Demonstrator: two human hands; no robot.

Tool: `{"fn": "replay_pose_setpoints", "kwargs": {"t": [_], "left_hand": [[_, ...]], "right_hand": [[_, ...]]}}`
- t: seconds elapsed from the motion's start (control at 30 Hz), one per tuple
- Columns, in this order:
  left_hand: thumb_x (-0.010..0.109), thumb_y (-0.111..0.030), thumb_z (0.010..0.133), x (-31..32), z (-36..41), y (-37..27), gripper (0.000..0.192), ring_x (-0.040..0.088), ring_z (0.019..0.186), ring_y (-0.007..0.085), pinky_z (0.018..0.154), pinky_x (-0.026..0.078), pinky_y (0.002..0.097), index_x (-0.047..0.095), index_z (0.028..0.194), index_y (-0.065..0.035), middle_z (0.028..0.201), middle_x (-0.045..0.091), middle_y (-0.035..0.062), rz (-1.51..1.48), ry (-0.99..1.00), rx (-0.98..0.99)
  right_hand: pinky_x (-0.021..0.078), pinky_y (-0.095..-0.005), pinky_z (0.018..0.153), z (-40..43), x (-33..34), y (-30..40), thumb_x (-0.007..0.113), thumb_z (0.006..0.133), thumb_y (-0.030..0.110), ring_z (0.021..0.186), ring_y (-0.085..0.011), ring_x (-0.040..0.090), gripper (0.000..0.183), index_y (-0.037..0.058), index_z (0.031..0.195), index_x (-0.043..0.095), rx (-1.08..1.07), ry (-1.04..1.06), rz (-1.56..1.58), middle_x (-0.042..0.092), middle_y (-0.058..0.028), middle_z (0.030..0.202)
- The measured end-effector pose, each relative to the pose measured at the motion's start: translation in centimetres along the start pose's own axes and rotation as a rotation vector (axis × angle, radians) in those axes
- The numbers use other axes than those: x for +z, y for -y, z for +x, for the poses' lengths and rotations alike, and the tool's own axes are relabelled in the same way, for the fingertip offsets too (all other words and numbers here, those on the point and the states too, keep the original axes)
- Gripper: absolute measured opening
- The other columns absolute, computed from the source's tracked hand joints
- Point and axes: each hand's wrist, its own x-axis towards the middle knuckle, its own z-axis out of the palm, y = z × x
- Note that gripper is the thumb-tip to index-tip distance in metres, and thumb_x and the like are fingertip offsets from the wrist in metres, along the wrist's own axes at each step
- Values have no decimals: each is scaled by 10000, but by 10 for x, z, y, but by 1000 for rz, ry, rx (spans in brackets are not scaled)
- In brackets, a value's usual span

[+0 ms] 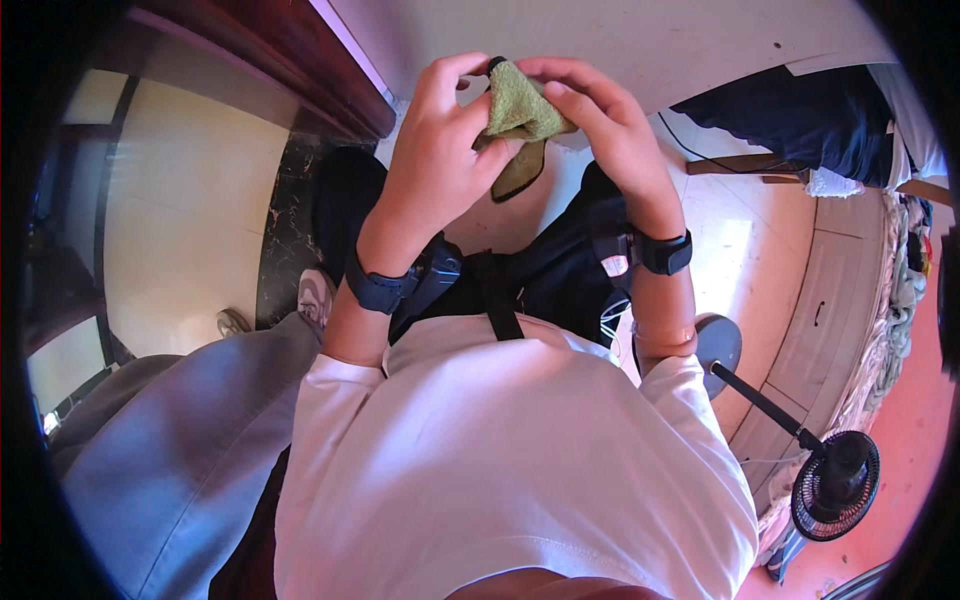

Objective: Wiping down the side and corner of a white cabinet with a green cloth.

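Observation:
A green fuzzy cloth [517,105] with a dark edging is held up between both hands at the top middle of the head view. My left hand [442,127] grips its left side, thumb and fingers on the fabric near the dark-trimmed corner. From the right, my right hand [600,112] pinches the bunched cloth with thumb and fingertips. A brownish flap with a dark rim hangs below the bunched part. Whether the flap belongs to the same cloth I cannot tell. Both wrists wear black straps with devices.
A person in grey-blue trousers [195,450] is close at the left. A black fan [835,485] on a stand and a drawer cabinet [810,315] are at the right. Dark clothing [810,120] hangs at the upper right. Dark red wooden furniture [300,60] stands upper left.

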Motion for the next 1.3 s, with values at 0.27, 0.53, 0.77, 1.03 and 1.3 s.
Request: {"fn": "replay_pose_setpoints", "kwargs": {"t": [0.27,0.53,0.77,1.03,1.3], "left_hand": [[727,-70,661,3,3,9,460,512,975,337,834,445,364,495,1040,46,1080,464,162,-46,-4,-121],[719,-244,783,1,-5,29,390,556,808,137,738,456,279,507,1005,-4,851,559,58,-558,343,-509],[647,-155,847,-5,-8,33,249,543,836,77,750,449,235,528,1019,-20,906,573,9,-726,441,-575],[640,-141,821,5,-17,44,231,595,768,145,730,472,278,531,983,-19,821,619,77,-459,380,-470],[602,-144,821,43,-41,65,171,600,698,212,644,475,312,529,923,-28,769,618,109,-350,328,-587]], "right_hand": [[445,-207,731,2,-6,-4,612,868,192,809,-65,563,258,-3,1038,609,107,51,-22,624,-19,867],[432,-201,704,7,-10,7,589,874,147,775,-51,539,179,-8,962,597,-138,-170,-197,612,4,863],[421,-201,691,1,-17,12,569,880,125,775,-49,527,140,14,963,589,-160,-165,-52,593,13,842],[414,-193,668,2,-25,17,570,878,117,756,-46,528,135,17,966,591,-152,-105,-179,598,7,823],[414,-192,708,6,-25,25,570,881,104,791,-54,540,142,15,989,592,-120,-63,-74,616,-5,858]]}}
